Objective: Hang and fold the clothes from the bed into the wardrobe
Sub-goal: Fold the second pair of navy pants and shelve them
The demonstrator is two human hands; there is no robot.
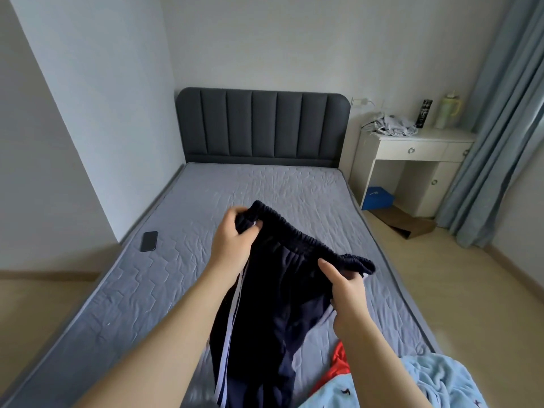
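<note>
**Navy trousers held up by the waistband above the bed**

A person stands at the foot of the bed (164,290) and holds a pair of navy trousers (279,304) with white side stripes above its grey quilted mattress. The left hand (235,235) clutches one end of the elastic waistband, fingers curled into the cloth. The right hand (344,287) pinches the other end between thumb and fingers. The legs hang down towards the bed's foot.

At the bed's foot corner, on the person's right, lie a red garment (335,369) and a pale blue garment (412,387) printed with small dark figures. A dark phone (149,241) lies face down near the bed's left edge.

Right of the bed's headboard (262,125) stands a white desk (412,148). On it are a crumpled grey cloth (391,126), a pale green jug (449,111) and a black container (423,113) whose pale lettering is too small to read. On the floor beside the bed, under the desk, sits a blue box (376,198) bearing a white mark that cannot be made out.
</note>
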